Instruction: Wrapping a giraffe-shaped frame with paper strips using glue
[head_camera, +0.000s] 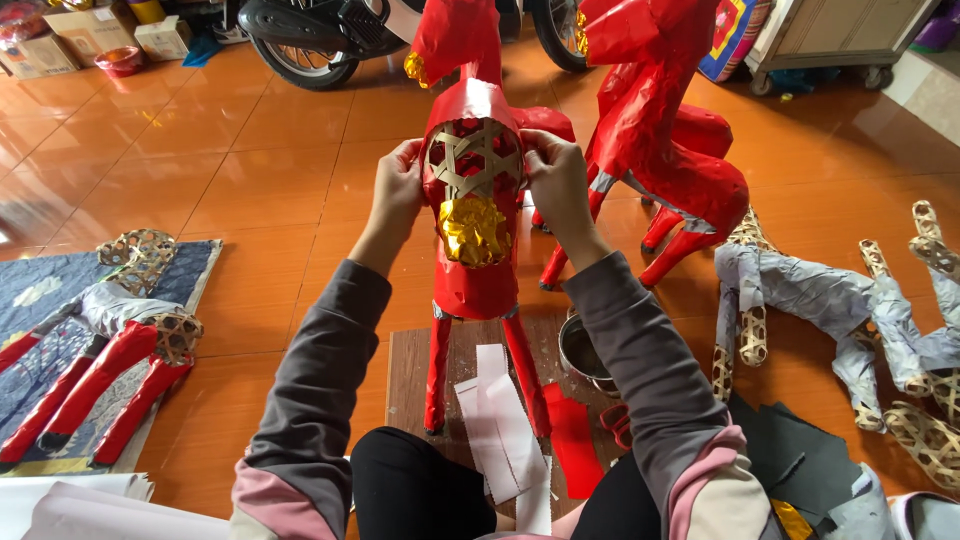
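While hands grip red paper horse (470, 230), fingertips probably hidden behind.

The person wore grey sleeves (320, 370) with pink cuffs-like bands near the black trousers (415, 490).

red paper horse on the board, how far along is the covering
Mostly done: the red paper horse has body and legs wrapped in red, with a gold foil tuft on. In hand: the left hand and right hand press red paper around the rump, where the woven bamboo lattice shows bare. Left: closing that opening; white paper strips lie unused on the board.
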